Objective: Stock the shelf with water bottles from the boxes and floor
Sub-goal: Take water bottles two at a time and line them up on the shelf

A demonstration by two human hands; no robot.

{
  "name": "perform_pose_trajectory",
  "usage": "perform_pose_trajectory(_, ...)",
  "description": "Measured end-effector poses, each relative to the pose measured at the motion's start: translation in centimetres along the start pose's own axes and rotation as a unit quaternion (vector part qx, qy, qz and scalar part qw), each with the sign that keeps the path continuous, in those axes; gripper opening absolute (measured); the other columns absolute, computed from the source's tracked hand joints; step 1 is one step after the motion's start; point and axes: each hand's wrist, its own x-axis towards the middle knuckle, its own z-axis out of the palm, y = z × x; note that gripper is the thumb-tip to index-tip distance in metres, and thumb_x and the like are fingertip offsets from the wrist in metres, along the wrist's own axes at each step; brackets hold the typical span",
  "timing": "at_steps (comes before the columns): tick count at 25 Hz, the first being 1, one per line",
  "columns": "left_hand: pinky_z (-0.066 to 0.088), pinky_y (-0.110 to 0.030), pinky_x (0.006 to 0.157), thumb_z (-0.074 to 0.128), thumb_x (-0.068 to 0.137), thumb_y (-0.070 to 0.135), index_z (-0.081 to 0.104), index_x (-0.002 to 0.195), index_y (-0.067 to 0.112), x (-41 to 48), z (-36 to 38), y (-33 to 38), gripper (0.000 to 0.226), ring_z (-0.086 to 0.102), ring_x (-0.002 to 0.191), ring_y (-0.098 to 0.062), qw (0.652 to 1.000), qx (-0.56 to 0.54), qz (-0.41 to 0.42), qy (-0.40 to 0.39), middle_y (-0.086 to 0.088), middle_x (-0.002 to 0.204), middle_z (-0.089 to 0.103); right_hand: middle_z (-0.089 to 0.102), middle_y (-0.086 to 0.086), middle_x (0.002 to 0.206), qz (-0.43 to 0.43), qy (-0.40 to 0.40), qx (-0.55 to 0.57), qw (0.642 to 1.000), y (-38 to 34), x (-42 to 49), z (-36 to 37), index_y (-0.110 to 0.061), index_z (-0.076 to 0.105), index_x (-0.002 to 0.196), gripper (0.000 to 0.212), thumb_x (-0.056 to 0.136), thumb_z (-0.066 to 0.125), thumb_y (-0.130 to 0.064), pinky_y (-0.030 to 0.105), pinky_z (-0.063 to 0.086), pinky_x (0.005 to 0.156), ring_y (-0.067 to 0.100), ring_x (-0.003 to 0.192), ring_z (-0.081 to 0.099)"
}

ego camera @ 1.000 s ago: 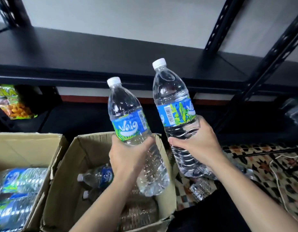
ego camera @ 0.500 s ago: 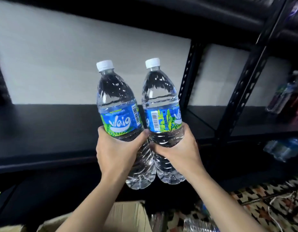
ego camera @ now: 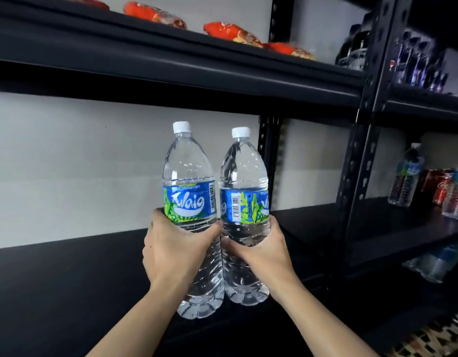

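Head view: the left grip (ego camera: 176, 249) is curled round the lower half of one water bottle (ego camera: 189, 173), and the right grip (ego camera: 264, 256) is curled round a second bottle (ego camera: 244, 173). Both are upright, side by side and touching, near the black shelf's (ego camera: 68, 279) front edge, toward its right end. Snack packets (ego camera: 155, 14) lie on the shelf above.

Dim in here, the black shelf (ego camera: 68, 279) swallowing detail. The pale wall (ego camera: 94, 163) takes soft light, perhaps from overhead. Small glints on the bottles (ego camera: 188, 176), centre sharp. Right edge bows and smears, cans (ego camera: 439, 186) blurred.
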Motion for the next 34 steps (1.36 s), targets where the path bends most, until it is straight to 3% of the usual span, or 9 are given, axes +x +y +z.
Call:
perform_pose_trajectory(5,0.046,-0.035,0.077,0.083,0.05,0.062,0.046,0.105,0.021,2.1,3.1,0.1,0.078,0.06,0.099,-0.027,1.0,-0.009,0.024,0.009,0.002,0.101,0.06,0.065,-0.02,0.099,-0.026,0.03,-0.024,0.999,1.0,2.5,0.4,-0.044,0.047,0.103,0.073,0.046,0.091,-0.052,0.02,0.05,0.079,-0.004,0.096,0.062)
perform_pose_trajectory(8,0.041,-0.033,0.075,0.083,0.053,0.058,0.044,0.104,0.02,3.6,4.8,0.0,0.074,0.059,0.099,-0.028,1.0,-0.023,0.015,0.014,0.002,0.099,0.058,0.064,-0.015,0.104,-0.029,0.081,-0.04,0.996,2.2,4.7,2.0,-0.041,0.045,0.109,0.079,0.043,0.086,-0.06,0.033,0.054,0.085,0.006,0.1,0.063)
perform_pose_trajectory(11,0.043,-0.034,0.076,0.084,0.055,0.056,0.045,0.107,0.017,5.8,6.7,-0.1,0.076,0.059,0.1,-0.029,0.999,-0.018,0.023,0.021,-0.002,0.104,0.06,0.064,-0.007,0.11,-0.021,0.117,-0.048,0.992,3.6,7.8,3.7,-0.032,0.044,0.118,0.084,0.049,0.086,-0.056,0.036,0.054,0.087,0.017,0.105,0.063)
perform_pose_trajectory(14,0.042,-0.034,0.077,0.084,0.056,0.055,0.046,0.112,0.012,7.7,8.7,-0.1,0.08,0.058,0.104,-0.03,0.999,-0.008,0.043,0.03,-0.005,0.107,0.059,0.056,0.005,0.137,0.019,0.122,-0.044,0.991,4.9,12.0,5.4,-0.017,0.034,0.141,0.115,0.049,0.086,-0.062,0.041,0.048,0.101,0.025,0.126,0.053)
perform_pose_trajectory(16,0.043,-0.034,0.079,0.084,0.055,0.055,0.046,0.113,0.011,8.6,9.9,-0.3,0.082,0.057,0.105,-0.03,0.998,-0.012,0.056,0.031,-0.006,0.109,0.059,0.05,0.009,0.143,0.018,0.139,-0.033,0.99,5.4,14.8,6.4,-0.012,0.028,0.146,0.125,0.048,0.087,-0.062,0.044,0.045,0.104,0.029,0.132,0.049)
perform_pose_trajectory(22,0.048,-0.039,0.085,0.082,0.052,0.06,0.045,0.11,0.014,10.3,11.4,-0.7,0.083,0.057,0.105,-0.028,0.998,-0.007,0.064,0.021,-0.003,0.108,0.058,0.059,0.008,0.119,-0.021,0.209,0.001,0.978,6.5,20.3,8.4,-0.011,0.041,0.121,0.088,0.054,0.093,-0.034,0.029,0.044,0.09,0.027,0.113,0.056)
perform_pose_trajectory(30,0.047,-0.036,0.082,0.084,0.055,0.053,0.045,0.109,0.016,11.4,11.2,-2.0,0.077,0.057,0.099,-0.024,0.996,0.009,0.083,0.023,0.0,0.106,0.058,0.062,0.007,0.111,-0.037,0.209,-0.023,0.977,9.6,22.7,9.1,-0.015,0.041,0.117,0.089,0.049,0.094,-0.036,0.041,0.052,0.089,0.029,0.104,0.06)
perform_pose_trajectory(34,0.048,-0.036,0.081,0.084,0.055,0.054,0.045,0.11,0.016,11.4,11.5,-2.4,0.078,0.058,0.098,-0.024,0.997,0.008,0.077,0.024,-0.001,0.106,0.059,0.06,0.004,0.108,-0.042,0.208,-0.02,0.977,10.9,21.9,9.3,-0.02,0.038,0.112,0.085,0.049,0.093,-0.036,0.04,0.053,0.085,0.026,0.101,0.06)
